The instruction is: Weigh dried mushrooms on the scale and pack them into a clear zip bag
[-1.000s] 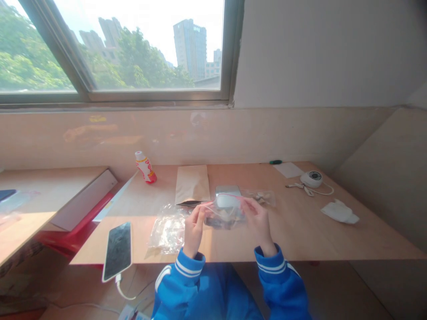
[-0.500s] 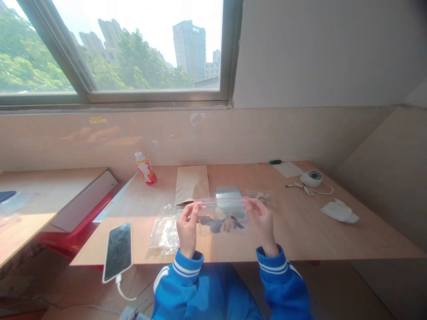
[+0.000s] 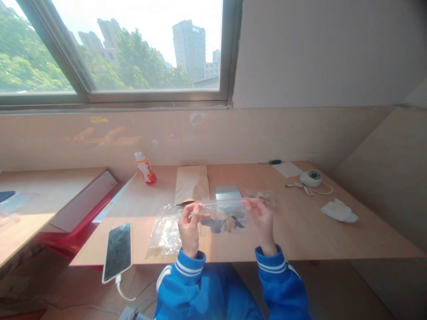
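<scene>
While both hands pinch its upper corners, a flat clear plastic bag [image 3: 218, 213] with a pinkish strip along its top hangs between them, over the near part of the pale brown wooden table [image 3: 300, 235]. The left hand [image 3: 189, 229] grips the corner at 9 o'clock between thumb and fingers; the right hand [image 3: 262, 224] grips the corner at 3 o'clock in like manner. Dark and tan irregular pieces [image 3: 230, 224] lie low inside the bag. Clock positions are taken from the bag, with 12 toward the wall.

Whether the strip is sealed cannot be told; were it unsealed, a steep tilt could spill the pieces. A slip of either thumb would probably let that side sag. At 12 o'clock a silvery rectangular slab [image 3: 228, 192] overlaps the bag in view, contact uncertain; a low forward sweep could nudge it, or the second transparent packet [image 3: 267, 197] at 2 o'clock. Near 9 o'clock, crumpled transparent wrapping [image 3: 165, 231] might catch on the left hand. At 8 o'clock a white-edged, dark-screened phone [image 3: 118, 249] projects past the table's edge; a pull on its white cable [image 3: 125, 292] could topple it.
</scene>
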The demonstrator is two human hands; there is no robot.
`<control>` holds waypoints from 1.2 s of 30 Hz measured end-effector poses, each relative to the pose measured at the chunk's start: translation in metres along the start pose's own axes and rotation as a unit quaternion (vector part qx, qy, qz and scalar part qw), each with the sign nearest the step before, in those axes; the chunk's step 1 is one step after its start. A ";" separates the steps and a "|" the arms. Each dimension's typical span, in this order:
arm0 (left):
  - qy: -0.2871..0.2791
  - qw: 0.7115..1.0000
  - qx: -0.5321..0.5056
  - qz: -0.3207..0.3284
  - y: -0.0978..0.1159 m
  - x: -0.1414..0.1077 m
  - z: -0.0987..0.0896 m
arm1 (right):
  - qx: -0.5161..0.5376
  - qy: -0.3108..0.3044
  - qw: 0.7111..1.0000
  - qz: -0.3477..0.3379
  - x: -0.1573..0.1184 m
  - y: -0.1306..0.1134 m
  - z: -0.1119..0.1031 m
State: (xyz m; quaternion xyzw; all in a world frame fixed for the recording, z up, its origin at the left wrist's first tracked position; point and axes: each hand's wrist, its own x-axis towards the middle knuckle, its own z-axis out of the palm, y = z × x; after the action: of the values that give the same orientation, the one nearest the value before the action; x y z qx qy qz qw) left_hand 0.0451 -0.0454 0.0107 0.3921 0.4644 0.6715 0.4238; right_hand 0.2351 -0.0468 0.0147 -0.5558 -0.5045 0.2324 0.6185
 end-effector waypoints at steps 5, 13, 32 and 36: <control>-0.050 0.998 -0.012 -0.035 0.000 0.000 0.004 | 0.100 -0.028 0.994 0.038 0.000 -0.001 0.006; -0.093 0.995 0.019 -0.022 0.005 -0.005 0.007 | 0.163 -0.072 0.981 0.078 -0.005 -0.001 0.015; -0.051 0.992 0.117 0.023 0.007 -0.004 0.000 | 0.068 -0.063 0.995 0.036 -0.005 -0.004 0.002; -0.044 0.988 0.146 0.035 0.005 -0.005 0.001 | 0.054 -0.054 0.997 0.030 -0.007 -0.003 0.002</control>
State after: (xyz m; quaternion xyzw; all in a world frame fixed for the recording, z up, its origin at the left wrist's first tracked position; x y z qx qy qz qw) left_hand 0.0471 -0.0510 0.0150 0.4952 0.5239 0.5933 0.3583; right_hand 0.2297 -0.0526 0.0150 -0.5236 -0.5069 0.3071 0.6121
